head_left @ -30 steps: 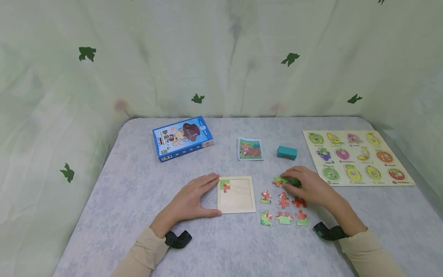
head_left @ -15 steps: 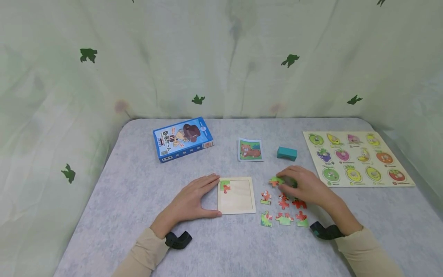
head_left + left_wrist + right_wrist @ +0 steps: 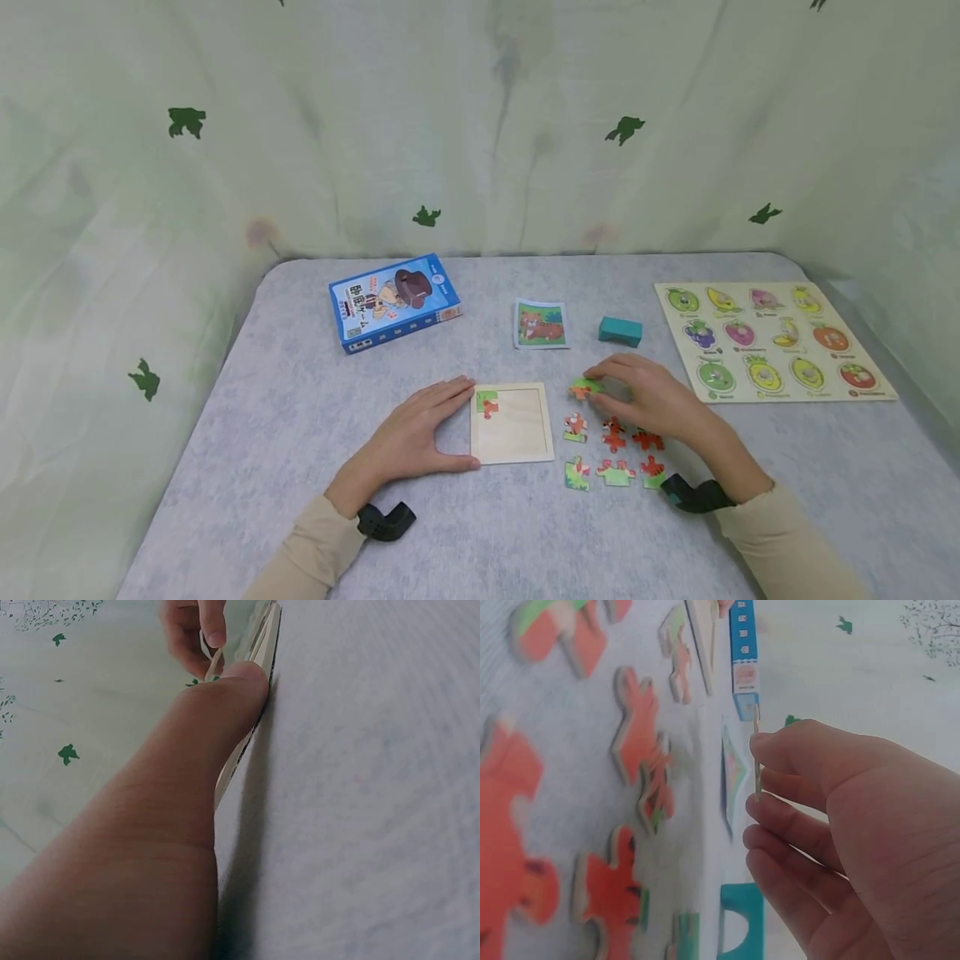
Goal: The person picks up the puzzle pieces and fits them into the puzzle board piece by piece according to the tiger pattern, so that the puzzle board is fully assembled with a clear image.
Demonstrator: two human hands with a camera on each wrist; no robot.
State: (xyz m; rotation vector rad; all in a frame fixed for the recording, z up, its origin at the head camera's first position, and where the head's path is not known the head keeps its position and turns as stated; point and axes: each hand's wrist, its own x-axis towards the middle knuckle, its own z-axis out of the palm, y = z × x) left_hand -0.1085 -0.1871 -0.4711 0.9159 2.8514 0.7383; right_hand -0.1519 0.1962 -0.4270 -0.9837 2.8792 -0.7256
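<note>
Head view: right grip (image 3: 651,398) pinches puzzle piece (image 3: 582,388), teal block (image 3: 620,332) beyond; left grip (image 3: 411,435) wide against tray (image 3: 521,433).

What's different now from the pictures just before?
The right hand moved a little left, toward the wooden puzzle tray, carrying the green-and-orange puzzle piece it was already pinching. Nothing was let go. The left hand stayed at the tray's left edge, and the corner piece stayed in the tray.
</note>
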